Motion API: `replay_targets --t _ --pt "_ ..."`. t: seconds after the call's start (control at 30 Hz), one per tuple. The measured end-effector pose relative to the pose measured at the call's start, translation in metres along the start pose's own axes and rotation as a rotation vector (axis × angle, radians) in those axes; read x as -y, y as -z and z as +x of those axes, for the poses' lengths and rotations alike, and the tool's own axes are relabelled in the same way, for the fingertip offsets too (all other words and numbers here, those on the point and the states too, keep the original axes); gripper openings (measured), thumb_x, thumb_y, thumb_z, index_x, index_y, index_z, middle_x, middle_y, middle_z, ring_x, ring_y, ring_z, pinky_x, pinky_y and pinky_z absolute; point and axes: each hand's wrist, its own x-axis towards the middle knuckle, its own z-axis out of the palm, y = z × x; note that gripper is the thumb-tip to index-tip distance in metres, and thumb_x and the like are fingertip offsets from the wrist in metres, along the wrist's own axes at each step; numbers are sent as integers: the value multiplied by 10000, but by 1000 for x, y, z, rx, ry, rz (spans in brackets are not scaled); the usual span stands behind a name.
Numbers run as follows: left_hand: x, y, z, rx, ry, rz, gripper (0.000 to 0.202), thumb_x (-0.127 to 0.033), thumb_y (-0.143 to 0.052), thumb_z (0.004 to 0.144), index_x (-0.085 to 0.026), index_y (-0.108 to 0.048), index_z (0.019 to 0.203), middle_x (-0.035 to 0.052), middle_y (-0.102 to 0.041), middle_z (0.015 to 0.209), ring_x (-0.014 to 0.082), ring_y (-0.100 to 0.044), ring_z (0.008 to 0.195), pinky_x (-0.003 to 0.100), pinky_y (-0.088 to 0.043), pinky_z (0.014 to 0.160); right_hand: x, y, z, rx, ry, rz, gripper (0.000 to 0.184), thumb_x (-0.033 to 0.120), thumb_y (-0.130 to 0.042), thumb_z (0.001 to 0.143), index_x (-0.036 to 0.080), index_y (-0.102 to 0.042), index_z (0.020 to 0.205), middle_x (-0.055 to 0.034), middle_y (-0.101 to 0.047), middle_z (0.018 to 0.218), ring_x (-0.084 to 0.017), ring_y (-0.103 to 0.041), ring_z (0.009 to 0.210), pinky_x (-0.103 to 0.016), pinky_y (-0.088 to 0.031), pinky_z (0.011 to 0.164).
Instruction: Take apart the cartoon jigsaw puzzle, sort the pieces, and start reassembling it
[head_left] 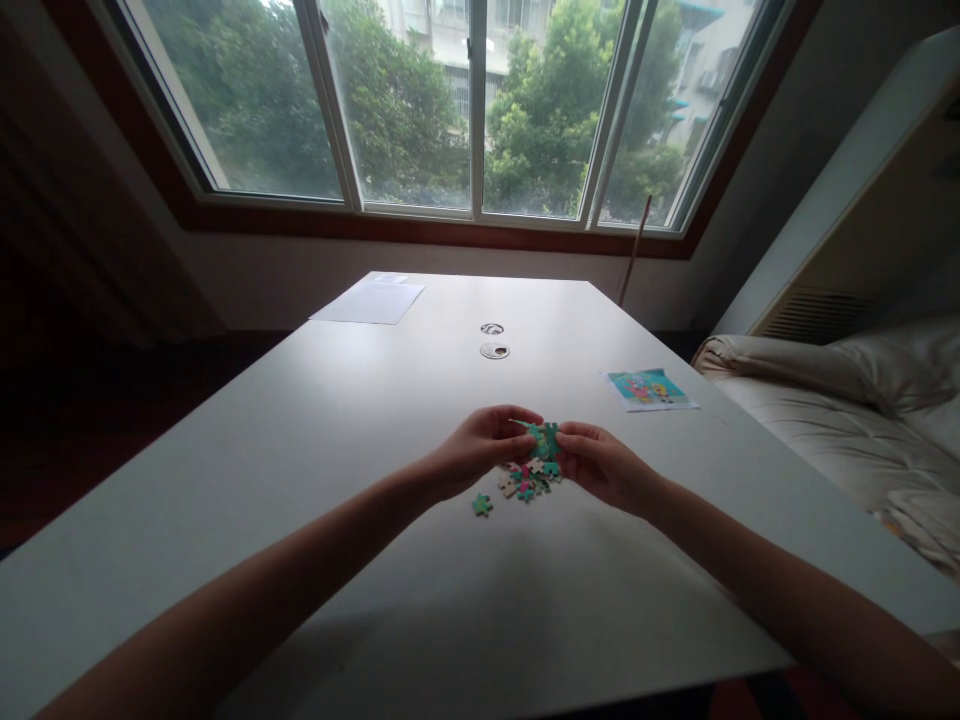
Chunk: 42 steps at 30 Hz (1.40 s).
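Observation:
Both my hands meet above the middle of a white table. My left hand and my right hand pinch teal jigsaw pieces between their fingertips, held together just above the table. Under them lies a small heap of loose puzzle pieces in teal, pink and beige. One single teal piece lies apart, a little left of the heap.
A colourful picture card lies to the right, near the table's edge. Two round cable holes sit further back, and a sheet of paper at the far left. A cushioned sofa stands to the right; a large window is behind.

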Motion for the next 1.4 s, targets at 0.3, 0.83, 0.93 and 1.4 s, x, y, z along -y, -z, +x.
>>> replay_targets --t 0.3,0.83,0.93,1.4 --pt "-1 -4 0 -50 -129 165 329 -248 -689 668 -106 -542 927 45 -625 747 123 -569 650 230 -422 570 3 -2 -1 46 -105 116 148 215 -684 662 129 -584 728 36 -514 593 -29 -442 510 -142 -368 497" --pt "3 -5 0 -58 -139 251 211 -216 -684 661 -103 -566 794 33 -634 655 126 -580 614 246 -448 587 5 -4 -6 -108 363 -836 189 339 -601 709 150 -606 723 -10 -572 637 -114 -487 581 -235 -377 536" --pt "0 -6 -1 -38 -105 215 196 -165 -663 665 -95 -584 830 45 -643 681 126 -584 622 257 -459 603 4 -3 -5 -113 338 -790 209 352 -620 687 145 -595 692 -4 -561 602 -104 -477 547 -225 -363 499" --pt "-5 -6 -1 -129 19 270 187 -211 -685 638 -79 -634 760 53 -640 658 133 -574 603 256 -455 578 -1 -1 -2 -20 280 -483 323 332 -682 639 185 -470 834 19 -606 634 -111 -568 563 -248 -455 548"
